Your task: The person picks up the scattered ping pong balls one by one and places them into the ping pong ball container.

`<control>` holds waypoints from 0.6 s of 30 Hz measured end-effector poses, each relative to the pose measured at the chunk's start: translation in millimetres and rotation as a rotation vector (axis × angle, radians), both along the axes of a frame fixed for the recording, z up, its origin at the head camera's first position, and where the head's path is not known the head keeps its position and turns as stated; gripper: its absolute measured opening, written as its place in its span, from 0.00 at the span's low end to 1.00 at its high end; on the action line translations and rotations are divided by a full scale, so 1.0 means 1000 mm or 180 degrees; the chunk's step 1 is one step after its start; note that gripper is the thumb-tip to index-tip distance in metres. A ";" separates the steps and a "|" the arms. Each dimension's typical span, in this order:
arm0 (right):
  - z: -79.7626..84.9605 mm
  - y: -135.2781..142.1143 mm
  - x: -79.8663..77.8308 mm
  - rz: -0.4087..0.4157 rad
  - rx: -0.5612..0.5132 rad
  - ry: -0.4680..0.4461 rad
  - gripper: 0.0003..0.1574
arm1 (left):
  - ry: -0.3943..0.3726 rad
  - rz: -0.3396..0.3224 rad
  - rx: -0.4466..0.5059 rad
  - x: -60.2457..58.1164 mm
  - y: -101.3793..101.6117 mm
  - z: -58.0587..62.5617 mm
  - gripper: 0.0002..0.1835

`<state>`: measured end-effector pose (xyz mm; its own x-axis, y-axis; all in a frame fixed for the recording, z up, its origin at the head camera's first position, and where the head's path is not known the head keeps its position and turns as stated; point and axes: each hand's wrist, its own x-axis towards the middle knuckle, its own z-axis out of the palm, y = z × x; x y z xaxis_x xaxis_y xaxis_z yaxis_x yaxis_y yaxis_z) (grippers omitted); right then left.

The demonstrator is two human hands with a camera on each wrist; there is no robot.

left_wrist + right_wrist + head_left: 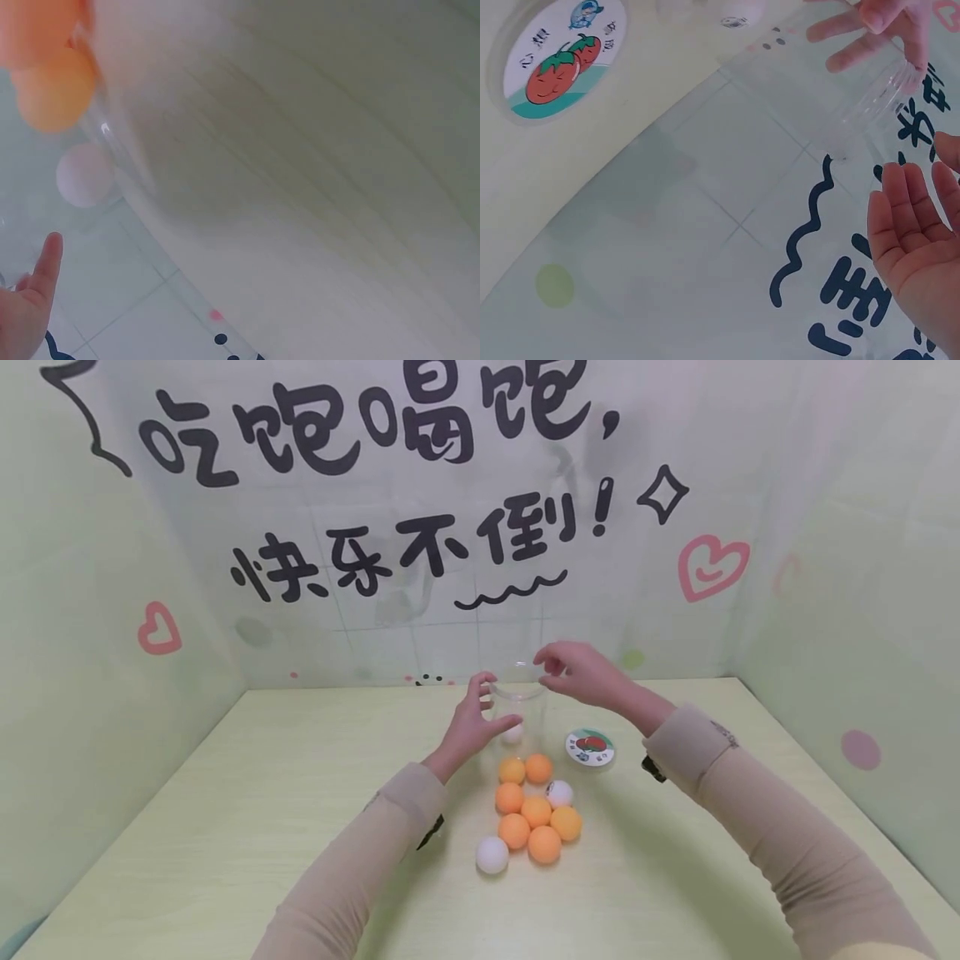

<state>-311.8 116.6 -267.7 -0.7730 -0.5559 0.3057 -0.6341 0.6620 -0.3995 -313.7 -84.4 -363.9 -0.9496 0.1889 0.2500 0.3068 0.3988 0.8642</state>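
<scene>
A clear see-through jar [520, 714] stands upright toward the back of the table. My left hand [471, 718] grips its left side near the rim, thumb in front and fingers spread round behind. Through the clear wall shows a white ball [513, 732]. My right hand [581, 675] is at the right of the jar's mouth, fingers loosely bent; in the right wrist view its palm side [922, 232] shows nothing held. In front of the jar sit several orange balls [536, 811], with a white ball [492, 855] at the near left and another white ball [559, 793] at their right.
A round disc with a tomato picture [590, 747] lies on the table right of the jar. Behind rises a pale wall covering [360, 643] with dark lettering and pink hearts. Side panels [97, 693] bound the light wood-look table [300, 793].
</scene>
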 end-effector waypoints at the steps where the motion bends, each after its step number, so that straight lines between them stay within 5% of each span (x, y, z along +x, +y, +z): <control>1: -0.003 0.002 0.002 0.0021 0.0015 0.0021 0.16 | -0.0016 0.0005 0.0000 0.000 0.000 0.000 0.37; 18: -0.063 0.025 0.031 0.0328 0.0291 -0.0434 0.15 | -0.0112 0.0038 0.0035 0.000 0.001 0.001 0.38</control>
